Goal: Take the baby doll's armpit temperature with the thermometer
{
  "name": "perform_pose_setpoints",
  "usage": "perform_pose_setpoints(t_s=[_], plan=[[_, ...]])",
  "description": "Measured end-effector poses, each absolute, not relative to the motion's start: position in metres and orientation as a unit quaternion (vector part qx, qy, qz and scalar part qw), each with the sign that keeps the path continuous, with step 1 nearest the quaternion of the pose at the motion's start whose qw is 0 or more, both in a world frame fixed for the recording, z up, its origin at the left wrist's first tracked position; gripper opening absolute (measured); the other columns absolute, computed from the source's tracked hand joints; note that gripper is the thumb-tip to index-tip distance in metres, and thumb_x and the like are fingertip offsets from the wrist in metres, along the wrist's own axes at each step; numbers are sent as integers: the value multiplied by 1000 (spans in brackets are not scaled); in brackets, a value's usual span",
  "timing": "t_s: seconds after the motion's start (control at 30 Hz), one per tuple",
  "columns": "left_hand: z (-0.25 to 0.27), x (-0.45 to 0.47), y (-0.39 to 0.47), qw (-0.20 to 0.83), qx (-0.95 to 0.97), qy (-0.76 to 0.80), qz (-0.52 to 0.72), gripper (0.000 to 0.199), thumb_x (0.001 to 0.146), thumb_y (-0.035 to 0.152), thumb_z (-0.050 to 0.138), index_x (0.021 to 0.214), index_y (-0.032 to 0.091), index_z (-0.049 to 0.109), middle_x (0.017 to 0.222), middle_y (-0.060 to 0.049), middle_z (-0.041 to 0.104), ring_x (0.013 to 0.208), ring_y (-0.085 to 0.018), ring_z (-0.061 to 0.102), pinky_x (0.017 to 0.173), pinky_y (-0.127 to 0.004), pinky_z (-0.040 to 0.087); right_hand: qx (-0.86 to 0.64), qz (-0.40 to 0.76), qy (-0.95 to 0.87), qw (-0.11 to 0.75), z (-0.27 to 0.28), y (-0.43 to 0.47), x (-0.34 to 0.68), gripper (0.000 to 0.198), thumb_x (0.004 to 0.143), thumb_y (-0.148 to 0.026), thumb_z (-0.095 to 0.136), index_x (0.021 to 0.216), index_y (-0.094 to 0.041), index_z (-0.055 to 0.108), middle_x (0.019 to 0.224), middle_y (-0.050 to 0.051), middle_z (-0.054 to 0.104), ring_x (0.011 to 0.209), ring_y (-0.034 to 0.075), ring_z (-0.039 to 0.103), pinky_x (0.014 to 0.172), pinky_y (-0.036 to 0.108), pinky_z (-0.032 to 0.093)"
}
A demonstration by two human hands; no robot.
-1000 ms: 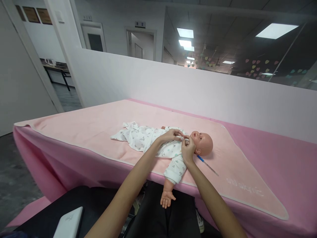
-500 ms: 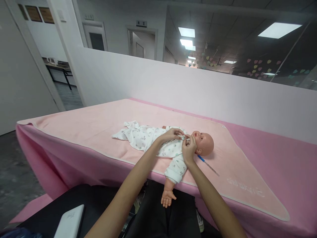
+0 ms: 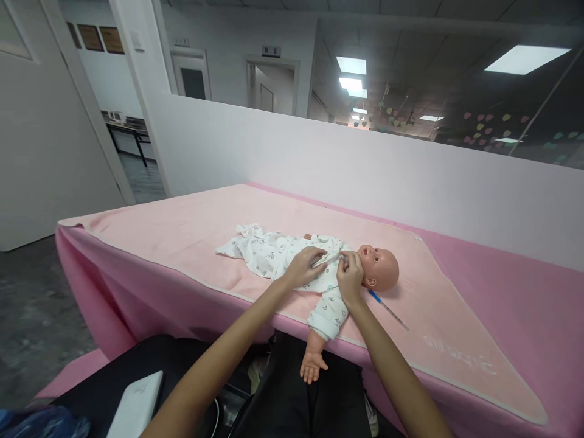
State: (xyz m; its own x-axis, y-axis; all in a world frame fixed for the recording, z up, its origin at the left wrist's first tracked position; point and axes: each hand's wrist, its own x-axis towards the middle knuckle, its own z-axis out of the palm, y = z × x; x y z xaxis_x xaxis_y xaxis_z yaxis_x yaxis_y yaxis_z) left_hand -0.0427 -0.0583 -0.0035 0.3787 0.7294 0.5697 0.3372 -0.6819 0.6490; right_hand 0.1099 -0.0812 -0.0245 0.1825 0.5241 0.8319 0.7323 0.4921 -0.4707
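Observation:
A baby doll [image 3: 379, 267] lies on its back on a peach mat, head to the right, dressed in a white printed baby outfit [image 3: 269, 252]. One doll arm hangs over the table's front edge, its small hand [image 3: 312, 366] palm up. My left hand [image 3: 305, 267] is at the doll's chest, fingers curled on a fold of the outfit's front. Just below the doll's chin, my right hand [image 3: 350, 278] pinches the outfit near the collar. What lies between the right fingertips is mostly hidden.
The peach mat [image 3: 173, 225] covers much of a pink-draped table [image 3: 529, 292]. A thin stick with a blue end, perhaps a thermometer [image 3: 387, 309], lies beside the doll's head. A white flat box-like device [image 3: 137, 404] rests on a black surface at lower left. Behind stands a low white partition [image 3: 365, 170].
My left hand has moved away from the right one, down from the collar area onto the doll's chest. My right hand stays at the collar. The whole view has shifted slightly.

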Motion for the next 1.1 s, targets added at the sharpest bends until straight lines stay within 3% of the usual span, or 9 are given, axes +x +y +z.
perform_pose_setpoints(t_s=[0.13, 0.33, 0.5, 0.73, 1.1], plan=[[-15, -49, -66, 78, 827, 346, 436, 19, 80, 27, 50, 95, 19, 59, 93, -7, 61, 90, -20, 53, 82, -32, 38, -457, -151, -688, 543, -20, -81, 103, 22, 82, -14, 38, 84, -18, 58, 83, 5, 59, 70, 14, 53, 65, 24, 41], [-21, -43, -64, -25, 788, 363, 497, 13, 76, 15, 45, 79, 20, 57, 84, -3, 62, 81, -18, 53, 75, -31, 39, -434, -243, -746, 442, -13, -72, 92, 17, 83, -18, 43, 90, -18, 59, 72, 2, 62, 66, 13, 55, 58, 23, 35], [-21, -46, -66, -21, 751, 388, 534, 15, 77, 12, 40, 69, 19, 51, 72, 0, 60, 70, -15, 50, 69, -30, 38, -444, -262, -724, 458, -17, -72, 94, 15, 82, -20, 45, 89, -18, 58, 71, 2, 61, 63, 13, 54, 55, 23, 33], [-24, -43, -69, -2, 814, 331, 477, 20, 65, 11, 42, 81, 19, 51, 76, -2, 57, 72, -17, 50, 69, -30, 39, -473, -235, -717, 455, -20, -78, 99, 14, 76, -14, 44, 81, -18, 56, 74, 2, 60, 65, 13, 51, 56, 23, 32], [-21, -44, -70, -8, 741, 415, 528, 23, 65, 8, 37, 77, 19, 53, 67, -1, 54, 67, -17, 48, 68, -31, 37, -496, -221, -727, 420, -18, -81, 98, 14, 65, -12, 44, 76, -18, 51, 72, 3, 53, 66, 15, 47, 53, 24, 28]])
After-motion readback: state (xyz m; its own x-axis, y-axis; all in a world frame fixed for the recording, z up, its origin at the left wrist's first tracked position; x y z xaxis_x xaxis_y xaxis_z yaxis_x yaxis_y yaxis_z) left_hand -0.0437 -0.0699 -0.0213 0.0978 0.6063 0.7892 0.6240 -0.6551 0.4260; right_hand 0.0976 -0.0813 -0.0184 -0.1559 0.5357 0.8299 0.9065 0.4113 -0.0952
